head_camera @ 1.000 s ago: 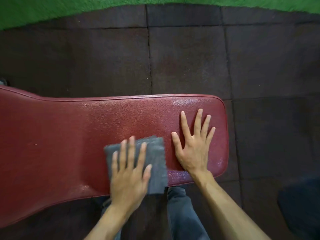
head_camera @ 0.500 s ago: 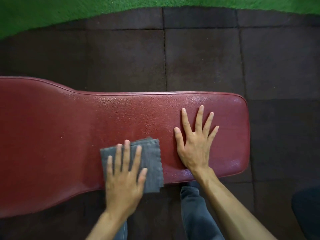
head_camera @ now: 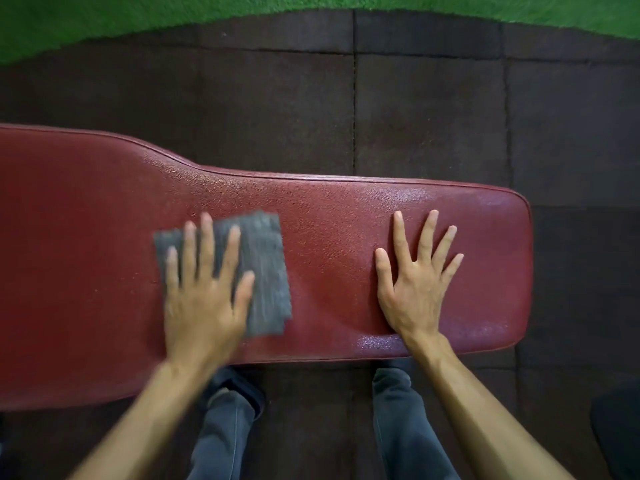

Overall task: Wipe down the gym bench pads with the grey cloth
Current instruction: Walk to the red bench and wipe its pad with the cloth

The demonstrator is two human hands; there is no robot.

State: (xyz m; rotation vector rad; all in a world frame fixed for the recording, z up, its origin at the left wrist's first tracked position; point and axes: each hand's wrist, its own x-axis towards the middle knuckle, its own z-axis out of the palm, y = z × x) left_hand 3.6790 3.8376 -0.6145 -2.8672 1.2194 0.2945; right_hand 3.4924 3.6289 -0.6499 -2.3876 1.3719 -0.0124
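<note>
Head view shows the red bench pad [head_camera: 104,271] running across the frame, its wide end at the left. On the pad's middle the left hand [head_camera: 202,299] lies flat with fingers spread, pressing down on the folded grey cloth [head_camera: 266,271]; hand and cloth are blurred. Further right, the right hand [head_camera: 415,289] rests palm down on bare vinyl, fingers fanned and holding nothing, near the pad's rounded narrow end.

The likely slip is the cloth sliding out from under the straight fingers, since nothing pinches it; a fast stroke could leave it bunched or push it off the near edge. The wide left part could also be skipped if strokes stay short.

Compared with half a second ago, the cloth and left hand sit further from the near edge, up toward the middle of the pad, and well apart from the right hand, which keeps its flat brace.
</note>
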